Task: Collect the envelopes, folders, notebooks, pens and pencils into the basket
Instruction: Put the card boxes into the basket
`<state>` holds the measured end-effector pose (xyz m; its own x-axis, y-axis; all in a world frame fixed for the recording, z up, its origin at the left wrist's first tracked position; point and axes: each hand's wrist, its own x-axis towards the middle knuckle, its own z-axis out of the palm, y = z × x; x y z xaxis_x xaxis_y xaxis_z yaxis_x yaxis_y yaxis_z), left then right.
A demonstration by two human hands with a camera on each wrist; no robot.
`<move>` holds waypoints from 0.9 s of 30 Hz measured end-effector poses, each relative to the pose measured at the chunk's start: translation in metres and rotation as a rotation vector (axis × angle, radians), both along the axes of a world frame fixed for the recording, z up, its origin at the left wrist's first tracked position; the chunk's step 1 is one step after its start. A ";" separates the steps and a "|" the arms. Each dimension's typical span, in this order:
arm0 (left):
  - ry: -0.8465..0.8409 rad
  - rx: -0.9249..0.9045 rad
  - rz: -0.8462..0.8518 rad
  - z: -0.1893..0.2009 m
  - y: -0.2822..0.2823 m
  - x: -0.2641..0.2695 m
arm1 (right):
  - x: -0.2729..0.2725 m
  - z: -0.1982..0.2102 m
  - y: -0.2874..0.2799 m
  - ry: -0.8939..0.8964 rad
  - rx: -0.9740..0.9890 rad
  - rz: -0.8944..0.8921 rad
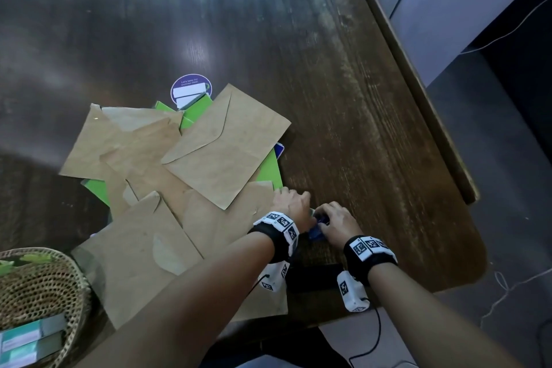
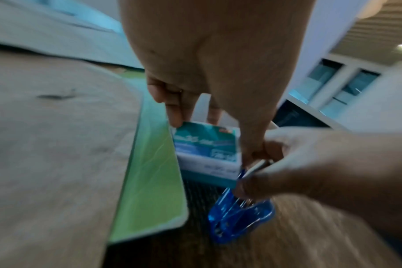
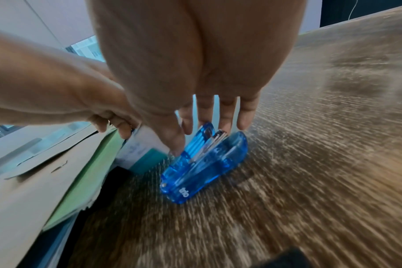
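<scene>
**Both hands meet at the stapler, beside the paper pile**

Nearest my head camera, my two forearms reach out over the dark wooden surface (image 1: 343, 75), each wrist strapped with a black band carrying white marker tags. My left hand (image 1: 291, 203) has its grip closed in a pinch on a small teal-and-white box (image 2: 205, 154), fingers at its far top edge and thumb on its right side. That box stands at the right edge of the paper pile, just beside a green folder (image 2: 149, 195). My right hand (image 1: 336, 219) comes down over a translucent blue stapler (image 3: 202, 166) that lies just right of the box; its grip is curled round the stapler, thumb on the near left side, fingertips (image 3: 246, 117) at its far end. The wrist views are blurred, so I cannot tell how firm that hold is.

Brown envelopes (image 1: 227, 146) lie overlapped in a loose heap left of the stapler, with green folders showing beneath them at the pile's far and left edges, and a dark blue corner peeking out on the right. A round purple sticker (image 1: 191, 89) sits just beyond the pile. A woven basket (image 1: 59, 287) sits well left of the stapler, at the near-left corner, with two teal-and-white boxes (image 1: 27, 343) inside it.
</scene>
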<state>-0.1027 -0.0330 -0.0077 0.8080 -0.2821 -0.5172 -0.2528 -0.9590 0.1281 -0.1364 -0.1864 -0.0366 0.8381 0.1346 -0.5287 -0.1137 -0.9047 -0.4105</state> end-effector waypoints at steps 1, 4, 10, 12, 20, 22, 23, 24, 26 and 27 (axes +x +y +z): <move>-0.002 -0.079 0.069 0.001 0.002 0.000 | 0.000 0.002 0.001 0.000 -0.001 -0.005; -0.015 -0.316 0.273 0.004 0.010 -0.004 | 0.000 0.013 0.003 0.015 0.014 -0.032; -0.026 -0.615 0.467 0.016 0.028 -0.013 | 0.007 0.049 0.018 0.033 0.354 -0.125; -0.020 -0.704 0.493 0.028 0.044 -0.017 | 0.008 0.069 0.029 0.004 0.456 -0.085; -0.091 -0.877 0.444 0.089 0.193 -0.075 | 0.004 0.120 0.136 0.205 0.901 -0.011; -0.144 -0.842 0.489 0.095 0.236 -0.103 | -0.009 0.119 0.182 0.226 0.936 0.083; -0.171 -0.812 0.499 0.095 0.254 -0.118 | -0.019 0.115 0.204 0.198 0.911 0.132; -0.191 -0.784 0.520 0.093 0.269 -0.131 | -0.027 0.112 0.222 0.120 0.873 0.174; -0.229 -0.745 0.582 0.089 0.296 -0.159 | -0.041 0.105 0.254 -0.064 0.795 0.297; -0.248 -0.734 0.614 0.086 0.312 -0.175 | -0.050 0.103 0.272 -0.105 0.771 0.404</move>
<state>-0.2779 0.2789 0.0784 0.9833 0.0390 -0.1779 0.1617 -0.6363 0.7543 -0.1865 0.0853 0.0669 0.6882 0.7198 -0.0908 0.2285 -0.3338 -0.9145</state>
